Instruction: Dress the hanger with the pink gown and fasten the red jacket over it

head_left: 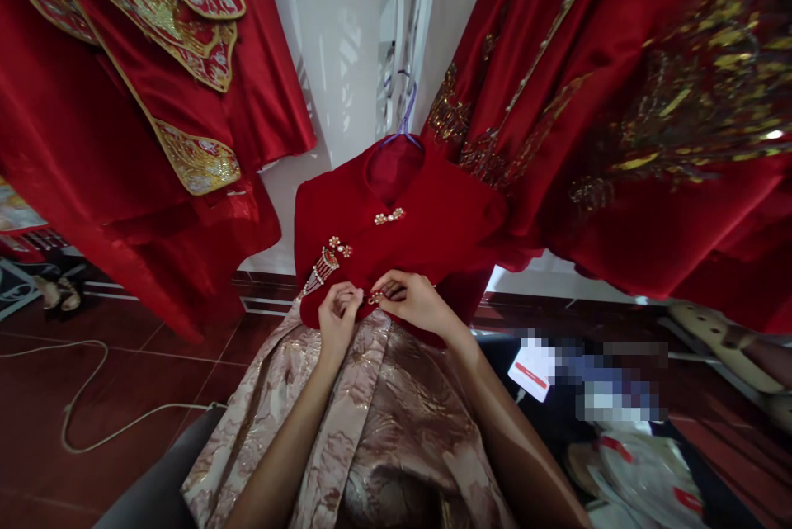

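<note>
A short red jacket hangs on a purple hanger over a pale pink and gold brocade skirt. It has a pearl frog button at the collar and a beaded tassel brooch lower left. My left hand pinches the jacket's lower front edge with its fingers closed. My right hand is closed too, its fingertips on a small gold clasp at the same edge. The two hands nearly touch.
Red embroidered robes hang at the left and the right, close on both sides. A white wall stands behind. A white cord loops on the dark red floor tiles. Packaged items lie lower right.
</note>
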Demonstrator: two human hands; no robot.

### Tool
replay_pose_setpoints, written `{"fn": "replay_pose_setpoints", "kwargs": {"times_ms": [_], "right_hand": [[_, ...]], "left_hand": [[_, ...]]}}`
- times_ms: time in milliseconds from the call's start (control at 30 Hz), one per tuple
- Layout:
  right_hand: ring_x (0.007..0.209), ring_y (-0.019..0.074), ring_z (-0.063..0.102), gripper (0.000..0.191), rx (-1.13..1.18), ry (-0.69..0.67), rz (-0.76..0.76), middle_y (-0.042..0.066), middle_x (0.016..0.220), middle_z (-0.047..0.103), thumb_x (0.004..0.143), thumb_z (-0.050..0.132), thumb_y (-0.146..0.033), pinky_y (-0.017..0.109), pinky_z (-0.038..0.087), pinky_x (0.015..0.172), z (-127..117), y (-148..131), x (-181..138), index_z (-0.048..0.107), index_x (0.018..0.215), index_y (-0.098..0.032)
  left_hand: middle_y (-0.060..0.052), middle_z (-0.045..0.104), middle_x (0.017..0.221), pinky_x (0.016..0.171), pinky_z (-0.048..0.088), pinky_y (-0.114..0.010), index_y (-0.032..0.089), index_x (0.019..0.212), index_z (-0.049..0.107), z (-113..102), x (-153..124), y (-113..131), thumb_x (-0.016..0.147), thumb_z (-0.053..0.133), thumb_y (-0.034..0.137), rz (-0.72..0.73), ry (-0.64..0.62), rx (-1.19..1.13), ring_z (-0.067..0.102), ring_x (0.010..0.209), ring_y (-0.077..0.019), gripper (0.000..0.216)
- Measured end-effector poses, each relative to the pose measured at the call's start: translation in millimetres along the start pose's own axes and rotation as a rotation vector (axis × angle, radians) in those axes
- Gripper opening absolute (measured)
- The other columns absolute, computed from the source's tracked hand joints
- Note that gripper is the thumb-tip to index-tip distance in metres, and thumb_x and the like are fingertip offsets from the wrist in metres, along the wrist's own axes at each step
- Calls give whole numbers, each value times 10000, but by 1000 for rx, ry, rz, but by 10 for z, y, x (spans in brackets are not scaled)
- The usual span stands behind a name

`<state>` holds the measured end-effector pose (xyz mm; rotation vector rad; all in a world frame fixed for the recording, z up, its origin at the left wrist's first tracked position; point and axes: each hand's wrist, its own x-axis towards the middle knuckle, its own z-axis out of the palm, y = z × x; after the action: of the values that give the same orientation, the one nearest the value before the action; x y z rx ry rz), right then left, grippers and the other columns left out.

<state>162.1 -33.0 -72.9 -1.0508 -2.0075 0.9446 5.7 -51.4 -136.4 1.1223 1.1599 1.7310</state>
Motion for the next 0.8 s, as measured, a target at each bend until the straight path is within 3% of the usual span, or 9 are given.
{"fn": "replay_pose_setpoints", "kwargs": {"times_ms": [167, 400, 633, 800], "right_hand": [[717, 119, 577, 67, 78, -57, -22, 10, 778, 626, 734, 556, -162, 245, 458, 682, -166, -132, -45, 595, 788, -170], [732, 116, 548, 66, 139, -118, -32, 5, 790, 590, 745, 540, -168, 248, 431, 696, -212, -153, -50, 574, 802, -165], [711, 111, 534, 72, 158, -149, -30, 0, 764, 573, 750, 536, -162, 247, 425, 686, -147, -155, -47, 572, 813, -162], [713, 110, 532, 67, 156, -179, -36, 0, 767, 574, 754, 541, -163, 246, 423, 686, -190, -141, -57, 567, 816, -161]], "left_hand": [[-74, 692, 916, 762, 531, -294, 153, 928, 669, 37, 323, 184, 764, 635, 420, -31, 75, -210, 662, 762, -149, 315], [-92, 706, 882, 872, 493, -328, 115, 851, 681, 117, 577, 298, 697, 738, 316, -292, 69, -479, 667, 784, -136, 260], [-52, 716, 910, 765, 499, -224, 137, 839, 699, 146, 559, 349, 709, 683, 209, -299, 53, -465, 649, 748, -88, 149], [-55, 713, 905, 651, 492, -208, 156, 880, 698, 175, 573, 369, 749, 630, 297, -308, 48, -380, 640, 712, -99, 203]]}}
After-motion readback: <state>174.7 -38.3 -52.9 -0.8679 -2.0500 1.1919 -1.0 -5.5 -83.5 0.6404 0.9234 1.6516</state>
